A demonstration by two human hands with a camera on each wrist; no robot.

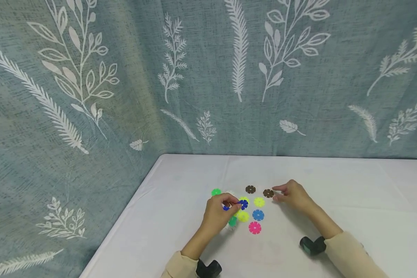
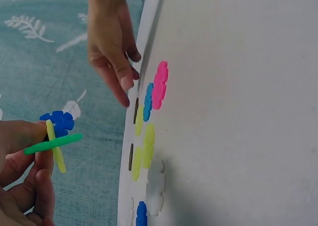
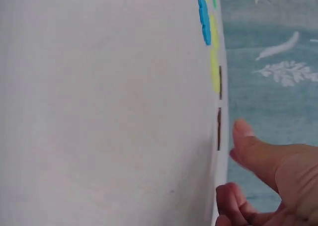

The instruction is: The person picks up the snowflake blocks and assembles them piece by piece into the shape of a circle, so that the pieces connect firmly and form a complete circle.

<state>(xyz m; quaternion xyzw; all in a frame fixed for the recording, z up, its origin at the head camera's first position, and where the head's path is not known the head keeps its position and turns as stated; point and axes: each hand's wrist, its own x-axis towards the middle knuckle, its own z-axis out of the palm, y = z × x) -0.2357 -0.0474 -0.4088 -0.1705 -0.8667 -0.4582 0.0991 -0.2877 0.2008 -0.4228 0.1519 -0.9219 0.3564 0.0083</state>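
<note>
Pinching joined discs (image 2: 54, 136), left hand (image 1: 218, 213) holds the green one flat, crosswise.

— What is the person wearing?

— A long-sleeved top in a pale beige, almost cream colour. The left sleeve (image 1: 180, 265) and the right sleeve (image 1: 349, 255) both end in a plain, soft cuff at the forearm, with no print or buttons that show.

— Anything strapped on?

— Yes. A small black device (image 1: 208, 268) sits at the left wrist, just past the cuff, blocky with rounded corners. A second black device (image 1: 312, 245) of the same kind sits at the right wrist.

— And the hands?

— The left hand (image 1: 218, 211) and the right hand (image 1: 293, 195) are bare: no gloves, rings or watch visible. The fingernails look short and unpainted in the wrist views.
</note>
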